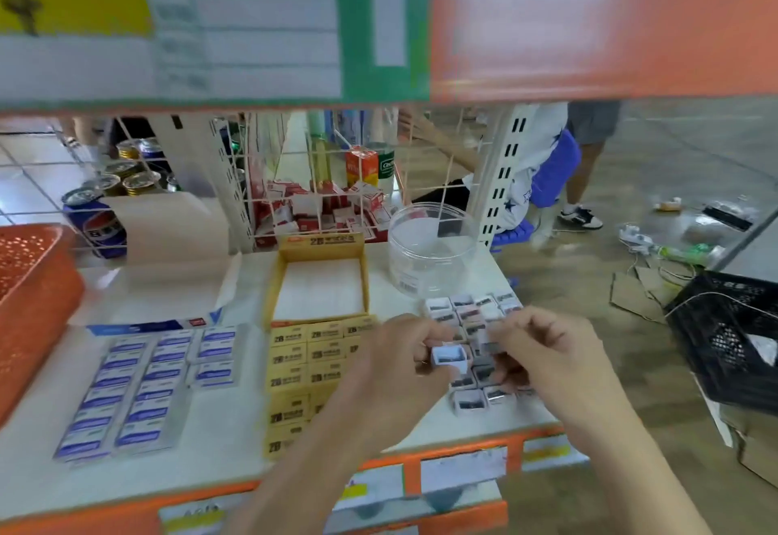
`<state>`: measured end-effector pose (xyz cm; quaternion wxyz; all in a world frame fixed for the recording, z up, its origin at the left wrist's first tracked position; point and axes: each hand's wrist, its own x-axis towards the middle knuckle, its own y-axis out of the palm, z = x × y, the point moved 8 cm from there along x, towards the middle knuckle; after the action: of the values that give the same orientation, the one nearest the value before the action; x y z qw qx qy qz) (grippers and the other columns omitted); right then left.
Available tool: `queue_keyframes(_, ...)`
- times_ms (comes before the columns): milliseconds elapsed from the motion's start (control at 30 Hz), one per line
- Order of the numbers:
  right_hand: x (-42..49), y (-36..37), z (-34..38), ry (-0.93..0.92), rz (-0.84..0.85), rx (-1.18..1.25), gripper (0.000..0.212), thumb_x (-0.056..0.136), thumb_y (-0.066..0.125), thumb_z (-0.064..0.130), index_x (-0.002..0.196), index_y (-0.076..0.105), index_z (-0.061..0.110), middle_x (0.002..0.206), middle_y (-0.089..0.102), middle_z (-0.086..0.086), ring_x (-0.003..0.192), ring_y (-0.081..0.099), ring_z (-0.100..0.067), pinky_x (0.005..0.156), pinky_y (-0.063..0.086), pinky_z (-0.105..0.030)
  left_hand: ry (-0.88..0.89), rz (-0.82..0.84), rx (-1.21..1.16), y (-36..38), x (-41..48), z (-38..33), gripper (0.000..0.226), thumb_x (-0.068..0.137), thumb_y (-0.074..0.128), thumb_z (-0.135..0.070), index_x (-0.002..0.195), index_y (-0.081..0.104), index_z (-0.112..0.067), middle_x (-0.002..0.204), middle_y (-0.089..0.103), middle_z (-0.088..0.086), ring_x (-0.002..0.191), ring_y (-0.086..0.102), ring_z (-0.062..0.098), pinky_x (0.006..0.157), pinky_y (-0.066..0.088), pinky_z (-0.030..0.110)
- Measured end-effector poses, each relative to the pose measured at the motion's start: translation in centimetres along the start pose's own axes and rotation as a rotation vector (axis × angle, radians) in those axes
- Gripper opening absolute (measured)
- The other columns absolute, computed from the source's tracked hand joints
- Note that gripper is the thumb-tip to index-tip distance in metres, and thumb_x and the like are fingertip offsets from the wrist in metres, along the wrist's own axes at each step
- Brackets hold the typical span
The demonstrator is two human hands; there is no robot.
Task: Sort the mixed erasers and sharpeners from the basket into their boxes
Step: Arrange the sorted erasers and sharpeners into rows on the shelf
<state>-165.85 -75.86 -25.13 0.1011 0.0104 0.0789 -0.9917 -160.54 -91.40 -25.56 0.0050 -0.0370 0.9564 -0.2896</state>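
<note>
Lower centre, left fingers: your left hand (400, 355) pinches one small white sharpener (449, 357) by its sides.
Right fingers: your right hand (547, 349) is curled just right of that sharpener. Blur hides the fingertips, so I cannot tell whether they grip anything.
Sharpener rows (471, 318): packed side by side on the table (248, 408), under and behind both your hands.
Yellow erasers (311, 351): in rows just left of your left hand.
Yellow box (275, 286): open-topped, right behind them.
Blue-and-white erasers (139, 387): in rows at lower left.
White box (168, 282): open, behind those.
Clear jar (429, 252): behind the sharpeners.
Orange basket (29, 303): at the left edge of the frame.
</note>
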Motion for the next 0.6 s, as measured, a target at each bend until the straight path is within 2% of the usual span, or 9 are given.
queue_keyframes(67, 0.2, -0.1, -0.8, -0.004, 0.057, -0.142, 0.028, 0.085, 0.068, 0.009, 0.058, 0.064, 0.003, 0.053, 0.06, -0.01, 0.051, 0.057, -0.023, 0.058, 0.051, -0.042, 0.037, -0.035, 0.14, 0.6, 0.1, -0.6, 0.019, 0.084, 0.067, -0.023, 0.094, 0.061, -0.038, 0.095, 0.056, -0.02, 0.086, 0.054, -0.008, 0.076, 0.039, 0.002)
queue_keyframes(167, 0.2, -0.1, -1.1, -0.007, 0.107, -0.28, 0.029, 0.082, 0.072, 0.024, 0.058, 0.068, 0.008, 0.054, 0.064, -0.009, 0.052, 0.054, -0.019, 0.056, 0.046, -0.036, 0.041, -0.027, 0.188, 1.8, 0.0, -0.3, 0.018, 0.086, 0.066, -0.026, 0.099, 0.06, -0.037, 0.095, 0.048, -0.024, 0.09, 0.047, -0.004, 0.076, 0.033, 0.002)
queue_keyframes(267, 0.5, -0.4, -1.2, 0.026, 0.119, -0.259, 0.024, 0.083, 0.072, 0.017, 0.062, 0.065, 0.007, 0.053, 0.062, -0.011, 0.045, 0.056, -0.017, 0.047, 0.045, -0.027, 0.047, -0.029, 0.228, 2.4, 0.0, 0.3, 0.023, 0.088, 0.065, -0.027, 0.11, 0.061, -0.033, 0.097, 0.043, -0.023, 0.091, 0.04, -0.006, 0.079, 0.029, 0.0)
queue_keyframes(367, 0.8, -0.7, -1.8, 0.057, 0.126, -0.275, 0.023, 0.085, 0.069, 0.016, 0.066, 0.061, 0.005, 0.05, 0.059, -0.013, 0.041, 0.056, -0.018, 0.042, 0.043, -0.023, 0.005, -0.029, 0.199, 2.6, 0.0, 0.8, 0.023, 0.089, 0.065, -0.025, 0.11, 0.061, -0.032, 0.092, 0.042, -0.021, 0.086, 0.048, -0.003, 0.076, 0.033, 0.001)
queue_keyframes(467, 0.9, -0.7, -2.3, 0.072, 0.137, -0.318, 0.026, 0.084, 0.071, 0.017, 0.064, 0.061, 0.003, 0.05, 0.06, -0.013, 0.04, 0.054, -0.015, 0.042, 0.043, -0.021, -0.034, -0.018, 0.176, 3.0, -0.1, 1.0, 0.02, 0.086, 0.068, -0.023, 0.104, 0.063, -0.033, 0.094, 0.047, -0.016, 0.082, 0.052, -0.006, 0.075, 0.037, 0.002)
queue_keyframes(600, 0.9, -0.7, -2.3, 0.068, 0.118, -0.368, 0.024, 0.082, 0.074, 0.02, 0.064, 0.062, 0.007, 0.05, 0.061, -0.008, 0.04, 0.056, -0.016, 0.042, 0.043, -0.019, -0.074, -0.025, 0.205, 3.2, 0.0, 1.3, 0.02, 0.084, 0.069, -0.026, 0.09, 0.053, -0.038, 0.093, 0.049, -0.017, 0.085, 0.052, -0.003, 0.073, 0.039, 0.008)
